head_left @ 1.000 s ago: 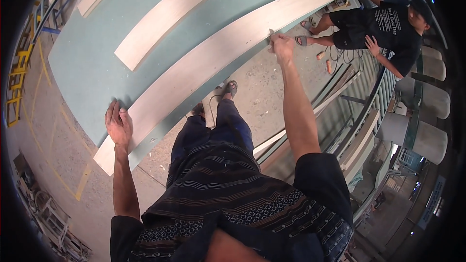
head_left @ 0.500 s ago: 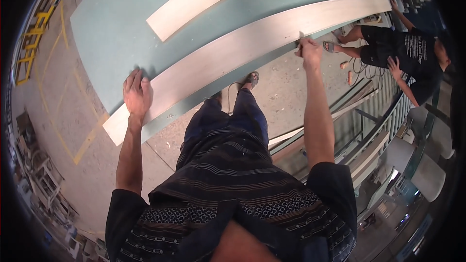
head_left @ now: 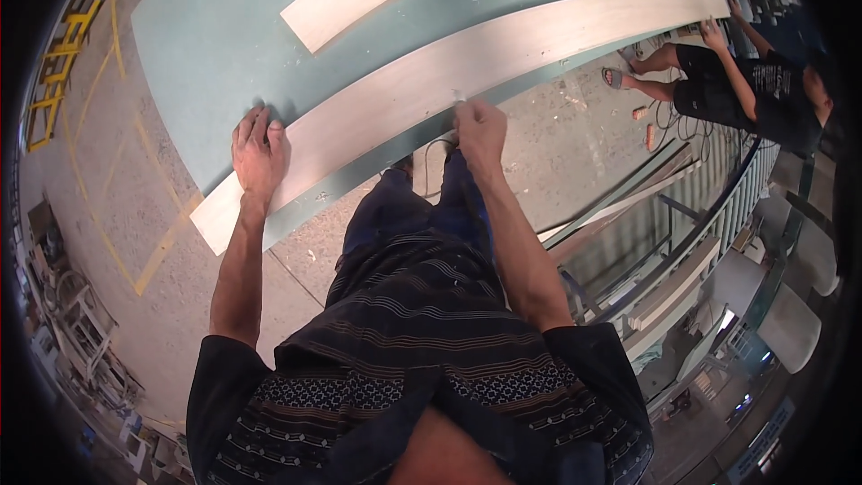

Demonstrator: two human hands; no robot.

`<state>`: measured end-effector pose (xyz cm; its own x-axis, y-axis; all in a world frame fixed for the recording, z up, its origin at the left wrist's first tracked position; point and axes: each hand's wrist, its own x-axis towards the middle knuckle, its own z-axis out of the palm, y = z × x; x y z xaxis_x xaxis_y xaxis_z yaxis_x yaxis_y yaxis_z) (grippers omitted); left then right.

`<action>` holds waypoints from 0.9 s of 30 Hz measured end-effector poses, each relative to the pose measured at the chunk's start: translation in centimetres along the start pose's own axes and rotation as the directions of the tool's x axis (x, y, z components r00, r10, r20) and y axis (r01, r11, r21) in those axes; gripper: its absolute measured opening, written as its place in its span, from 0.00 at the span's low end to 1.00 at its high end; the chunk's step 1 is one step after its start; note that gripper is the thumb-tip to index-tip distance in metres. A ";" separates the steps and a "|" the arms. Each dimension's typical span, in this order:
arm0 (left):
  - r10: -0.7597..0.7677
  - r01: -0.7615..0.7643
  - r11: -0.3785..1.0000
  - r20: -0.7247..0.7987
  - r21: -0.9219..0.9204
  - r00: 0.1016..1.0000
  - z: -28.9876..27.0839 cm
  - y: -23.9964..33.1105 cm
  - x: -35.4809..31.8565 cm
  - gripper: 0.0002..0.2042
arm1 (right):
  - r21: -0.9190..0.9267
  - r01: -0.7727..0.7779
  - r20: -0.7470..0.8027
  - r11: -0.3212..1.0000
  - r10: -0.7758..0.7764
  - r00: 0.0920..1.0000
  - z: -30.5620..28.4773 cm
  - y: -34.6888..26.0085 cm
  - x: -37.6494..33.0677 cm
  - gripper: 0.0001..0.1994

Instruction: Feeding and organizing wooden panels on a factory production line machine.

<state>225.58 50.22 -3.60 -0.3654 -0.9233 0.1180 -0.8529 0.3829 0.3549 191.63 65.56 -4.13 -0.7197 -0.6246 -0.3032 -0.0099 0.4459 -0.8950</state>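
A long pale wooden board (head_left: pixel 395 81) lies slantwise on a green tabletop (head_left: pixel 193 63). Near its left end my left hand (head_left: pixel 258 154) bears on the board, with its fingers bent over the far edge. My right hand (head_left: pixel 480 133) is closed at the near edge, around the board's middle. A small pale bit shows at its fingertips, too blurred and covered to name. At the far right end, a co-worker's hands (head_left: pixel 712 34) are at the board.
Another pale board (head_left: pixel 346 4) lies farther back on the green top. The co-worker (head_left: pixel 772 90) stands at the right, with cables (head_left: pixel 678 121) on the floor nearby. Long strips and a metal rack (head_left: pixel 669 233) stand right of me. Yellow frames (head_left: pixel 67 63) are at the far left.
My right hand has slid left along the board's near edge, toward my left hand, which stays in place. The co-worker's lower hand has risen to the board's right end.
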 end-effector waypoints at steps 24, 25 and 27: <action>0.084 -0.085 0.996 0.025 0.014 0.996 -2.6 -5.5 -2.3 0.21 | -0.100 0.233 -0.042 0.967 -0.239 0.970 7.7 1.0 -6.7 0.14; 0.098 -0.098 0.995 0.020 0.014 0.995 -2.3 -5.4 -1.9 0.21 | -0.145 0.225 -0.059 0.963 -0.236 0.970 6.5 1.4 -5.3 0.14; 0.073 -0.073 0.997 0.032 0.007 0.997 -1.9 -4.9 -1.8 0.21 | -0.042 0.088 -0.115 0.995 -0.092 0.989 3.6 1.1 -2.3 0.13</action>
<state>231.12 49.93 -3.83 -0.4386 -0.8915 0.1137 -0.8265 0.4498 0.3384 195.76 65.21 -5.57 -0.7908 -0.5851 -0.1796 -0.1026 0.4160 -0.9035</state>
